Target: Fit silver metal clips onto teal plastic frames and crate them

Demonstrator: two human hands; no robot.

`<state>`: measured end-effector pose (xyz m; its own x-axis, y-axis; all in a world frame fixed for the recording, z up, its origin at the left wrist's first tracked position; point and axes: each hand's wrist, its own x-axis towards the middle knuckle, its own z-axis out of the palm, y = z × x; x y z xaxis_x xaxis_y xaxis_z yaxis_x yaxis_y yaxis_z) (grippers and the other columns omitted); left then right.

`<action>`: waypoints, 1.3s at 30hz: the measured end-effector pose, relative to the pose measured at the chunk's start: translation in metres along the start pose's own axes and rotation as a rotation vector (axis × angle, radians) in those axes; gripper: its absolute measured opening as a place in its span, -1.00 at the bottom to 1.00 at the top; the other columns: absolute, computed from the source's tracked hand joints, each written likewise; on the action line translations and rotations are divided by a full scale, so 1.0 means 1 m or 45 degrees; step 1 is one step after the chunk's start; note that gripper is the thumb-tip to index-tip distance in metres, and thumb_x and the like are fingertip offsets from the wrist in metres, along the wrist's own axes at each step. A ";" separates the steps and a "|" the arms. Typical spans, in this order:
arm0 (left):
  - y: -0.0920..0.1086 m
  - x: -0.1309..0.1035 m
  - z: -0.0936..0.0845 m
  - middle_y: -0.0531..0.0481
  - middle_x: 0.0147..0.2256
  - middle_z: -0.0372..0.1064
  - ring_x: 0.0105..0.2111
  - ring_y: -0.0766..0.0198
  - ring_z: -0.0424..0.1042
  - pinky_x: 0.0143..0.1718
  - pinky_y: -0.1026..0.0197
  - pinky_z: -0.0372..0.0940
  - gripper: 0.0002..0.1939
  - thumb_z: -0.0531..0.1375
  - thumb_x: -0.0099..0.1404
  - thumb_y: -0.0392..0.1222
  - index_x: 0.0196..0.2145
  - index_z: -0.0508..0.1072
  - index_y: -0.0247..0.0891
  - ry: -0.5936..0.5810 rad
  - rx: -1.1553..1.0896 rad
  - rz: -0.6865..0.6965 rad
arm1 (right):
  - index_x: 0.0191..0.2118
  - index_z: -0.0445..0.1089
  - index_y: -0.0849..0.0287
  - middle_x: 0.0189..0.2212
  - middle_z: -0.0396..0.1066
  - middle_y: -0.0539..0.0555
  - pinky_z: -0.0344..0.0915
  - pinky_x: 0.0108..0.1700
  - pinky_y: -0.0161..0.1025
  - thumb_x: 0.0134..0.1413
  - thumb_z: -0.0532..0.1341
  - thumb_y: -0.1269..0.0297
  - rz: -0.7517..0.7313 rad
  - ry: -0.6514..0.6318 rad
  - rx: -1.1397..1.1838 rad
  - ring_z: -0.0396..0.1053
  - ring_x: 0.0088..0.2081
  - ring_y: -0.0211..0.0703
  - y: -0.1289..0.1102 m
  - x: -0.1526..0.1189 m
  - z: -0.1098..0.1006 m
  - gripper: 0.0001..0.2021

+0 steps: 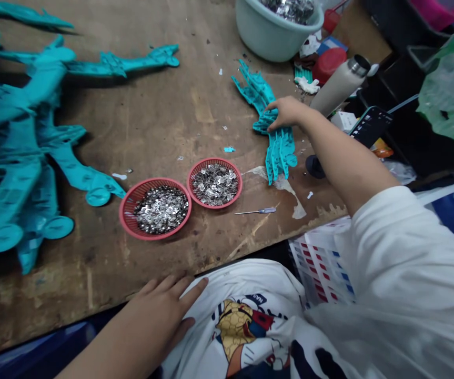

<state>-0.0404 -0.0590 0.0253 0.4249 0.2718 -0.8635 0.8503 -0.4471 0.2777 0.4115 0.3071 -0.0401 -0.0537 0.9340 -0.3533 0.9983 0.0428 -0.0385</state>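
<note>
My right hand [288, 113] reaches across the table, its fingers curled over the middle of a small stack of teal plastic parts [280, 150]. Down at the table's front edge lies my left hand [161, 305], fingers stretched and holding nothing. Between the hands are two red plastic baskets, a larger one [123, 213] and a smaller one [239, 181], both filled with small shiny metal clips. A thin screwdriver [264, 210] with a pale handle lies right of them. One tiny teal piece [229, 149] rests just behind the smaller basket.
A large heap of teal plastic parts [25, 147] covers the left side. At the back stands a pale bucket [276, 34] of metal pieces. A bottle [339, 87], a phone [371, 126] and a green plastic bag [450, 95] crowd the right. Scraps dot the wooden table [151, 121].
</note>
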 end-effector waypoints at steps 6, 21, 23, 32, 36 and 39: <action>-0.004 0.003 0.006 -0.28 0.75 0.34 0.78 -0.36 0.36 0.81 -0.50 0.36 -0.16 0.25 0.75 -0.39 0.83 0.36 0.03 0.022 0.018 0.039 | 0.76 0.54 -0.15 0.67 0.53 0.19 0.15 0.89 0.49 0.25 0.69 -0.61 -0.063 -0.034 -0.009 0.25 0.77 0.73 -0.022 0.004 0.000 0.16; -0.006 0.003 0.004 -0.26 0.74 0.35 0.76 -0.36 0.38 0.80 -0.49 0.37 -0.14 0.24 0.74 -0.40 0.84 0.36 0.08 -0.006 0.036 0.056 | 0.75 0.56 -0.15 0.66 0.54 0.14 0.23 0.88 0.46 0.28 0.74 -0.44 -0.062 0.003 -0.114 0.25 0.76 0.69 -0.013 0.018 0.007 0.08; -0.007 0.003 0.005 -0.28 0.72 0.38 0.75 -0.39 0.41 0.78 -0.51 0.39 -0.15 0.25 0.72 -0.40 0.82 0.40 0.05 0.017 0.023 0.064 | 0.78 0.53 -0.19 0.67 0.54 0.10 0.24 0.88 0.43 0.34 0.70 -0.43 -0.076 0.027 -0.154 0.30 0.73 0.64 -0.011 0.020 0.007 0.05; -0.017 0.006 0.020 -0.25 0.72 0.40 0.72 -0.41 0.46 0.74 -0.56 0.45 -0.15 0.26 0.68 -0.42 0.80 0.47 0.02 0.122 0.009 0.117 | 0.84 0.42 0.15 0.71 0.49 0.27 0.25 0.85 0.26 0.50 0.71 -0.27 -0.046 -0.043 -0.128 0.30 0.77 0.49 -0.014 0.016 0.005 0.07; -0.025 0.006 0.029 -0.24 0.69 0.46 0.69 -0.40 0.51 0.71 -0.56 0.50 -0.13 0.30 0.63 -0.43 0.77 0.53 0.05 0.216 -0.038 0.156 | 0.79 0.49 -0.03 0.71 0.51 0.12 0.30 0.85 0.30 0.36 0.81 -0.18 -0.064 -0.023 -0.159 0.38 0.75 0.45 -0.018 0.012 -0.002 0.06; -0.028 0.007 0.032 -0.26 0.67 0.49 0.68 -0.44 0.52 0.68 -0.59 0.53 -0.16 0.30 0.63 -0.41 0.75 0.56 0.03 0.262 -0.041 0.188 | 0.78 0.47 0.17 0.75 0.44 0.26 0.29 0.84 0.29 0.45 0.78 0.10 -0.049 -0.016 -0.155 0.41 0.73 0.40 -0.020 0.008 -0.001 -0.03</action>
<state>-0.0712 -0.0720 -0.0021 0.5964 0.3747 -0.7099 0.7825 -0.4684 0.4102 0.3908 0.3141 -0.0411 -0.0916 0.9263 -0.3655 0.9906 0.1222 0.0614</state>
